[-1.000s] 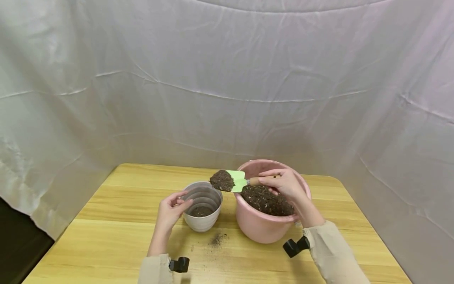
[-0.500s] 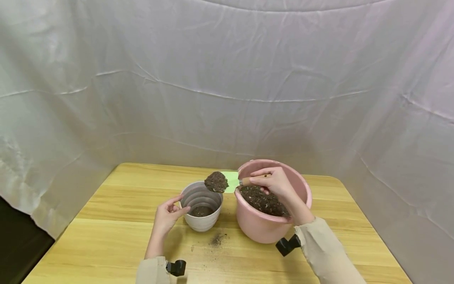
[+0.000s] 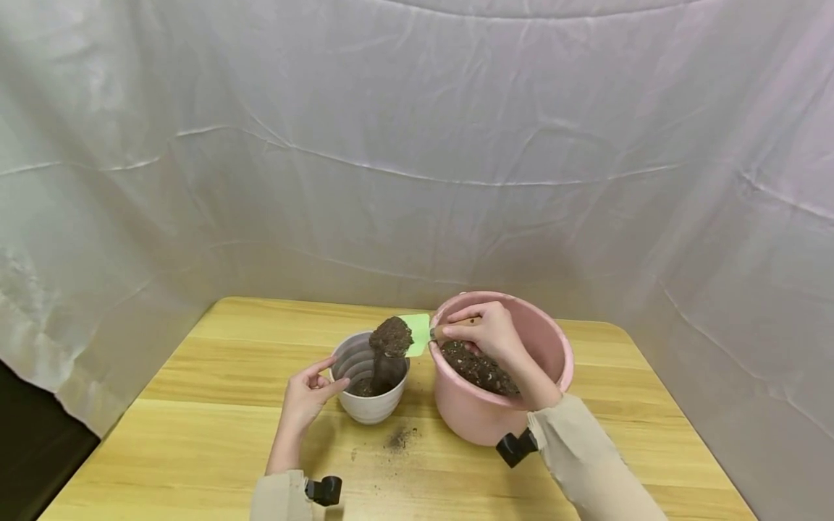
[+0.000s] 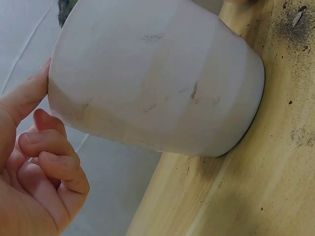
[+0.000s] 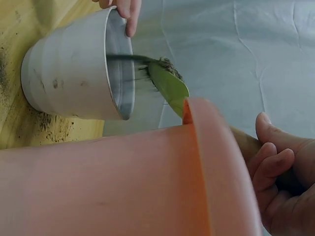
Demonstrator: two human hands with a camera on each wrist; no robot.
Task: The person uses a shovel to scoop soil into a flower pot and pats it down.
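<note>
Crumbly soil (image 3: 391, 336) slides off flat green trowel (image 3: 417, 333) into ribbed pot (image 3: 365, 405).

Staged recording booth: white sheet backdrop (image 3: 417, 145) (creased) behind a wooden table (image 3: 195, 434).
</note>
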